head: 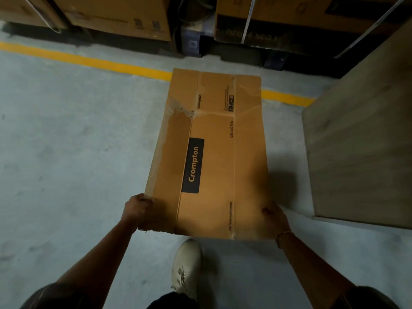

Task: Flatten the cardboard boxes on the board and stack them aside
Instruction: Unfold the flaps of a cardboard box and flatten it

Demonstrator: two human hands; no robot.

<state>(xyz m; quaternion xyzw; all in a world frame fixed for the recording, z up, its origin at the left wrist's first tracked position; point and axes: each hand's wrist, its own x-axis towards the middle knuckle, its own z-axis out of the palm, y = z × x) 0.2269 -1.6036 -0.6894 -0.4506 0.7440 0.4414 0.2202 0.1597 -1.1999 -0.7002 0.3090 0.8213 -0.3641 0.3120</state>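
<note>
grey concrete floor (66, 152) crossed by a yellow line (89, 61), big cartons (116, 16) along the far side, a wooden board (361, 141) at right. a flattened crompton box (218, 152) is held over the floor, just left of the board. the left hand (137, 210) grips its near left corner and the right hand (275, 217) its near right edge, fingers curled around the cardboard.
</note>
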